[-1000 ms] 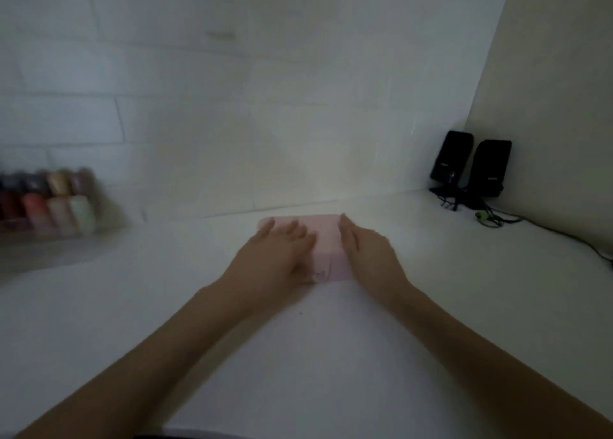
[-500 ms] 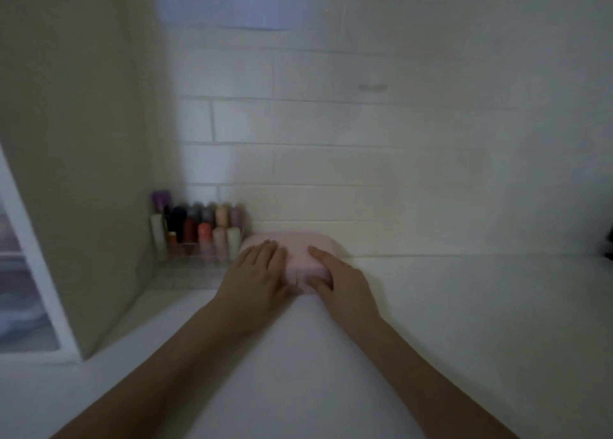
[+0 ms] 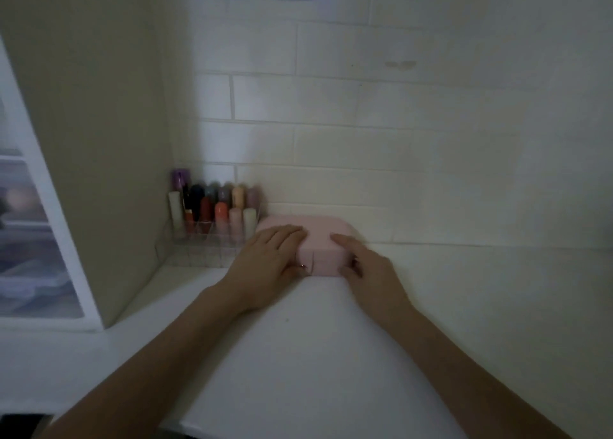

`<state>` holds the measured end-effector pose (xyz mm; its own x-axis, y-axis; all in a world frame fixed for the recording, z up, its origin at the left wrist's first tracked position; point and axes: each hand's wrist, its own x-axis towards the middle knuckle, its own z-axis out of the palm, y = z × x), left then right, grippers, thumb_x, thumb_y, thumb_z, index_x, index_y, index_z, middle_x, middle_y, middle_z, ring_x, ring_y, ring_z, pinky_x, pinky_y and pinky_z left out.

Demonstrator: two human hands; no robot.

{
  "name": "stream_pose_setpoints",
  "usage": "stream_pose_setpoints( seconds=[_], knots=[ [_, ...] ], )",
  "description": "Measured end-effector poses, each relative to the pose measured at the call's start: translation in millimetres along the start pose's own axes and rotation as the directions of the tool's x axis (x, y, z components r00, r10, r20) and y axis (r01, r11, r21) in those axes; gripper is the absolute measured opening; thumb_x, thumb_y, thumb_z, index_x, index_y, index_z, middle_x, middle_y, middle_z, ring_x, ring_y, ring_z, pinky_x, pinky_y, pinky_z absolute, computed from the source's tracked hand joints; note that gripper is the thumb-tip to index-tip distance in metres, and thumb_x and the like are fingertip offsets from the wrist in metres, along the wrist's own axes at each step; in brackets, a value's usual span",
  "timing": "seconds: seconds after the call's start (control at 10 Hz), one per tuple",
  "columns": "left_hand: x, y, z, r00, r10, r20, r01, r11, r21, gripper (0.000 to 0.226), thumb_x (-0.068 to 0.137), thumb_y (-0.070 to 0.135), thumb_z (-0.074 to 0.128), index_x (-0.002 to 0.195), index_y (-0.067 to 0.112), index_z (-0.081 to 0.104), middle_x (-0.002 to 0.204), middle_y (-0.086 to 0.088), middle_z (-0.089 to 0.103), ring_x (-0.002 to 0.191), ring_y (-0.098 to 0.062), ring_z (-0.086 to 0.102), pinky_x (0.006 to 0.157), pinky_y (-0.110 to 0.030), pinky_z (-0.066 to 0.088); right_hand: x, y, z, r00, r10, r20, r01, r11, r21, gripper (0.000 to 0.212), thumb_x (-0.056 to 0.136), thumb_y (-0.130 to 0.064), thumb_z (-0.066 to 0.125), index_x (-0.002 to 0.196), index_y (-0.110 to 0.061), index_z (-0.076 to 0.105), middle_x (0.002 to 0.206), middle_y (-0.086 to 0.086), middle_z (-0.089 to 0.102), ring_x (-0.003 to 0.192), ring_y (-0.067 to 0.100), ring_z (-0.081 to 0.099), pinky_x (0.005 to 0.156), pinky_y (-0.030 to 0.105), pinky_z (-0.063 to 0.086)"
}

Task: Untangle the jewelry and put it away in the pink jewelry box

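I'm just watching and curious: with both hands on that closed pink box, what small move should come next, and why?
Probably let go and draw both hands back. The pink jewelry box is shut and sits against the wall beside the lipstick rack, with the left hand and right hand resting on it.

I can't read any writing here. The bottles in the clear organizer (image 3: 212, 219) are too dim and blurred for labels to show, and the lid of the pink jewelry box (image 3: 323, 236) under my hands shows no lettering.
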<state>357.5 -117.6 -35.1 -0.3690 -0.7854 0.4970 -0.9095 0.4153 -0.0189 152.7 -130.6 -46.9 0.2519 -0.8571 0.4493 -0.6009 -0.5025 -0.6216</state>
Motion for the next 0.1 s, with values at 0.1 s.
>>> stream_pose_setpoints(
  seconds=[0.1],
  knots=[
    [-1.0, 4.0, -16.5, 0.980, -0.200, -0.014, 0.179, 0.905, -0.387, 0.039, 0.088, 0.020, 0.062, 0.127, 0.018, 0.058, 0.144, 0.000, 0.040, 0.131, -0.014, 0.040, 0.107, -0.022, 0.025, -2.2, -7.5, -37.6, 0.971, 0.236, -0.037, -0.204, 0.902, 0.379, 0.026, 0.092, 0.002, 0.049, 0.093, -0.017, 0.066, 0.080, 0.016, 0.066, 0.044, 0.013, 0.062, 0.044, 0.025, 0.051]
  ],
)
